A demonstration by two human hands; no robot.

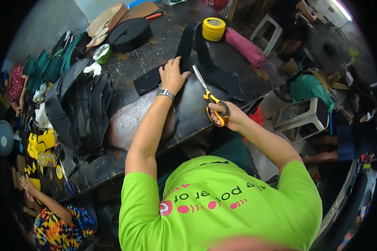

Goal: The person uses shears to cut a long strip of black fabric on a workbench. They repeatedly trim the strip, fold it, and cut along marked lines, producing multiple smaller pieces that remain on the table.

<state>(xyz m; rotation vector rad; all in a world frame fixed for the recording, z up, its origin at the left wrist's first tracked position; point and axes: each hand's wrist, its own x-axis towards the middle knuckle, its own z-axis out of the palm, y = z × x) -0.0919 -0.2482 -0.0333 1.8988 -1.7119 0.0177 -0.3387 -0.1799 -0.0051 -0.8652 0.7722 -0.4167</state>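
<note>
My left hand (pixel 173 76) lies with its fingers stretched out over a black fabric strip (pixel 148 81) on the table, pressing at its bend. My right hand (pixel 232 116) is closed round the yellow and black handles of a pair of scissors (pixel 213 99). Their blades point away from me and to the left, close to the fingertips of my left hand, and look nearly closed. Another length of the black strip (pixel 209 67) runs on the right, beyond the blades. Below my left wrist, a brown, worn flat sheet (pixel 132 121) rests on the table.
A yellow round tub (pixel 213 29) and a maroon roll (pixel 244 47) stand at the far side. A black strap roll (pixel 130 35) lies far left, above a heap of black pieces (pixel 81 108). A co-worker's arm (pixel 50 201) is at lower left; plastic stools (pixel 301 119) stand right.
</note>
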